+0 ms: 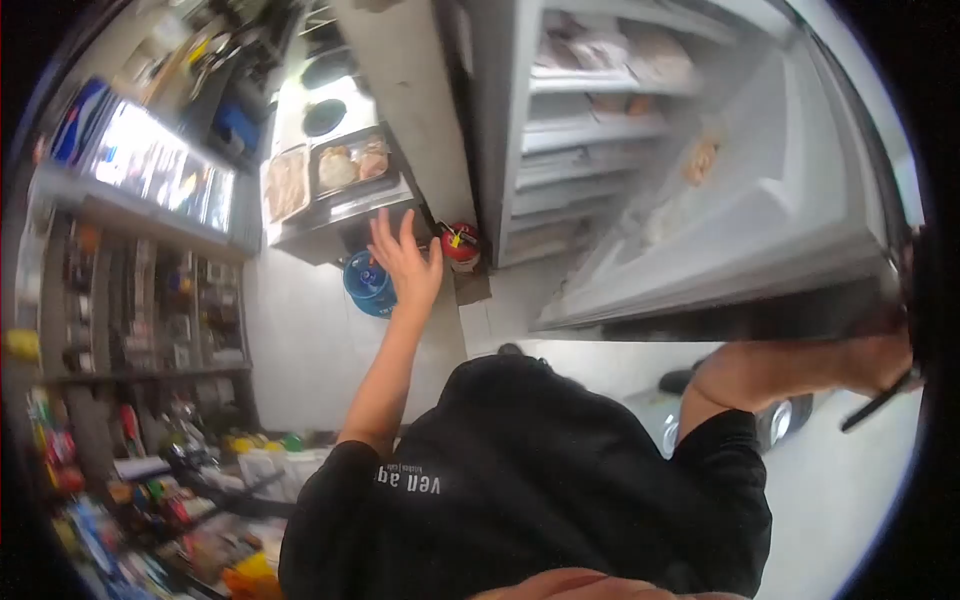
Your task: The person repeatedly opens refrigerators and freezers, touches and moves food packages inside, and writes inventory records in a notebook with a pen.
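My left hand (408, 265) is raised in front of me with its fingers spread and nothing in it. Below it in view stands a blue water bottle (368, 284), and a red fire extinguisher (460, 246) is just to its right. At the far right, my right hand (885, 362) is by the outer edge of a wide-open freezer door (740, 250). Its fingers are blurred and partly hidden at the dark rim, so their grip cannot be made out. Inside the freezer (590, 130), several shelves hold whitish packages.
A steel counter (345, 208) carries two trays of pale food (288, 183). A glass-front drinks cooler (160, 165) and loaded shelves (150, 300) line the left. Many mixed items crowd the lower left. A column stands between counter and freezer.
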Available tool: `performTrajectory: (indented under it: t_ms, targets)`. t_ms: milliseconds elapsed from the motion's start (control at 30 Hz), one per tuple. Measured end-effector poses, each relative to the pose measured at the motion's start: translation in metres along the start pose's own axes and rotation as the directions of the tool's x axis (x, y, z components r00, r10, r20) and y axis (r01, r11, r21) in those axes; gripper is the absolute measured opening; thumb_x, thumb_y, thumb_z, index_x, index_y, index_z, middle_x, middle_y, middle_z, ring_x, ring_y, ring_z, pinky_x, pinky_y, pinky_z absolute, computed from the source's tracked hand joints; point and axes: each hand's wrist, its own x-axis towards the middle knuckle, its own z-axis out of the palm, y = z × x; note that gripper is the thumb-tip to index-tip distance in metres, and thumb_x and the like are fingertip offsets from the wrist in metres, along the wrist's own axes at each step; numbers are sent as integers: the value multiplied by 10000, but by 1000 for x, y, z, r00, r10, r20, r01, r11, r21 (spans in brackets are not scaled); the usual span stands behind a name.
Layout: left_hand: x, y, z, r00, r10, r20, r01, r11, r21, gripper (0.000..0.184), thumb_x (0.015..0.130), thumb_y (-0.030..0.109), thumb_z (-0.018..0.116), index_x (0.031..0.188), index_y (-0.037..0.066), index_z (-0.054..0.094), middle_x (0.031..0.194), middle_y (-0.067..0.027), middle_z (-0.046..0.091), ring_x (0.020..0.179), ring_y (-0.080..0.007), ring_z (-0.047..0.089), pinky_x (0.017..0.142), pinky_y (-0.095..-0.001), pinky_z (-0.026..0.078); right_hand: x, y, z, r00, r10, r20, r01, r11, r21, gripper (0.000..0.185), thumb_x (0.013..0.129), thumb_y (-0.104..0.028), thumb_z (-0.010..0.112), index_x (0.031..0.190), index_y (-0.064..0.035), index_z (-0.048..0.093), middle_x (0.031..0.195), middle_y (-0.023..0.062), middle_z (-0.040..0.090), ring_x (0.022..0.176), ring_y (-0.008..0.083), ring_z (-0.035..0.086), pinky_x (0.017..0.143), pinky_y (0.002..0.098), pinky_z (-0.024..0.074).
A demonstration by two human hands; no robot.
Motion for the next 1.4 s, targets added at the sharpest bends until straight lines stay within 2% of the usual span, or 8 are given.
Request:
performTrajectory:
  t_ms: [100,300,433,600,667,800,1067,1400]
  targets:
    - [-13,12,26,971,133,198,-119,990,-82,626,795,199,733,1355,106,470,1475,-173,297,1404,-425,223,1092,-699,164,10,19,-98,974,-96,207,41,967,252,135,981,-112,427,852,-74,412,695,57,528,696,188,581,716,409,501]
    - [-2,44,75,889,342,305,-230,909,-348,309,768,97,719,1062,73,626,989,-100,619,972,-319,551,873,-452,423,4,43,-184,959,-260,116,284,848,-448,221,1009,-236,463,867,-70,497,880,56,596,794,202,629,748,398,537]
    - [34,90,122,667,714,212,-629,692,-353,297,785,80,676,1077,55,629,1031,-117,603,991,-328,546,863,-435,450,-29,9,-175,973,51,-227,-152,878,-454,221,1049,-259,401,943,-87,490,908,80,624,895,239,645,733,385,539]
    - [125,150,214,546,711,443,-832,525,182,226,810,110,578,1012,47,658,1013,-118,625,988,-295,568,843,-412,460,-92,13,-158,829,-550,-101,302,594,-746,248,1057,-287,370,949,-85,463,864,97,636,846,239,650,734,393,543]
    - [152,154,238,577,607,547,-817,408,408,220,837,146,570,1006,75,691,1012,-96,656,998,-266,580,826,-397,465,-158,21,-138,999,43,15,-38,969,-244,395,1008,-438,380,1083,-81,533,944,121,666,866,269,671,836,470,508]
    - [185,148,267,665,360,654,-732,487,476,209,857,179,577,986,102,722,1029,-85,684,1021,-242,597,826,-395,474,-276,14,-53,369,762,532,-896,443,-14,549,1012,-491,358,1233,-52,602,1130,160,654,997,290,652,922,437,485]
    - [198,146,287,616,335,713,-766,467,442,161,833,153,607,917,117,740,987,-78,718,1010,-238,645,819,-397,496,-414,99,58,-356,722,594,-934,-246,-260,409,1000,-349,459,1126,-20,667,1035,67,677,819,145,609,618,280,470]
    - [84,176,206,481,568,668,-814,573,99,108,743,141,607,744,67,685,773,-115,673,814,-274,622,729,-417,465,-462,127,121,-341,878,335,-939,-304,-161,411,939,-385,605,802,-12,707,563,31,556,549,135,541,531,310,411]
